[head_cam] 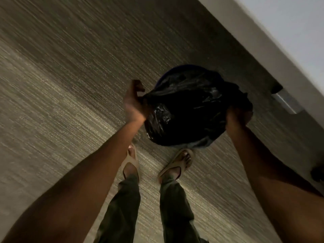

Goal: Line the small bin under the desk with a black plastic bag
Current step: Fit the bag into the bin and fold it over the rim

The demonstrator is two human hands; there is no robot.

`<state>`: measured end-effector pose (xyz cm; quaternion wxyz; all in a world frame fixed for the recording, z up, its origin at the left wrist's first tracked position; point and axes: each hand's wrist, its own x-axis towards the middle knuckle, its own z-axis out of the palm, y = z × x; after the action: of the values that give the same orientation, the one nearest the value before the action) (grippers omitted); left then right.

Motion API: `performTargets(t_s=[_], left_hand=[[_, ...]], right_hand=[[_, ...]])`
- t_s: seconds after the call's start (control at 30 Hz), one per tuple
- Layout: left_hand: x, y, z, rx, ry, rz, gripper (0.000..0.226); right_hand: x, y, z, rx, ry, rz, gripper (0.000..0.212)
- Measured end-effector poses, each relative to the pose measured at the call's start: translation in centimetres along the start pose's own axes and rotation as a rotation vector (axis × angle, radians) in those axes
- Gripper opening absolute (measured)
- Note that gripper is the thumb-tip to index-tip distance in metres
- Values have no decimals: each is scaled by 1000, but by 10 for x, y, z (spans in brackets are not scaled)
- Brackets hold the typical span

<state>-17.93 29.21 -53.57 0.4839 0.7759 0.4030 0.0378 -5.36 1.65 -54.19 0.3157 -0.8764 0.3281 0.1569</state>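
A crumpled black plastic bag (189, 109) is spread over a small dark blue bin (168, 71), of which only the far rim shows above the plastic. My left hand (134, 104) grips the bag's left edge. At the bag's right edge, my right hand (235, 118) is closed on the plastic. The bin stands on the carpet just in front of my feet, beside the desk. The view is blurred by motion.
A white desk (263, 32) runs along the upper right, with a metal foot (287, 104) on the floor close to the bin. Grey-beige carpet (61, 85) covers the floor. My sandalled feet (177, 165) stand right below the bin.
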Motion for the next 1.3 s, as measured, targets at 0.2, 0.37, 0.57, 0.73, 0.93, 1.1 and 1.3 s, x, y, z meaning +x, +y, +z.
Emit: performTargets(t_s=[0.2,0.37,0.57,0.73,0.93,1.1,1.3], left_hand=[[35,-29,3,519,-288,512,18],[36,-27,-5,517,-395,581,35],[6,-48,-21,634,-408,328,45],[33,-43,-5,653,-454,318,53],[86,-11,22,501,-462,305,45],[115,-4,37,364,-447,155,40],[136,-6,50,179,-426,-55,42]], right_hand=[[25,-5,2,-289,128,-619,43],[17,8,-6,-408,-83,-1049,17],[-4,37,-29,-431,-497,-788,14],[23,15,-18,-124,-487,-510,30],[93,-20,20,62,-201,-402,48],[116,-37,38,33,-89,-321,46],[127,-50,37,-142,9,-262,51]])
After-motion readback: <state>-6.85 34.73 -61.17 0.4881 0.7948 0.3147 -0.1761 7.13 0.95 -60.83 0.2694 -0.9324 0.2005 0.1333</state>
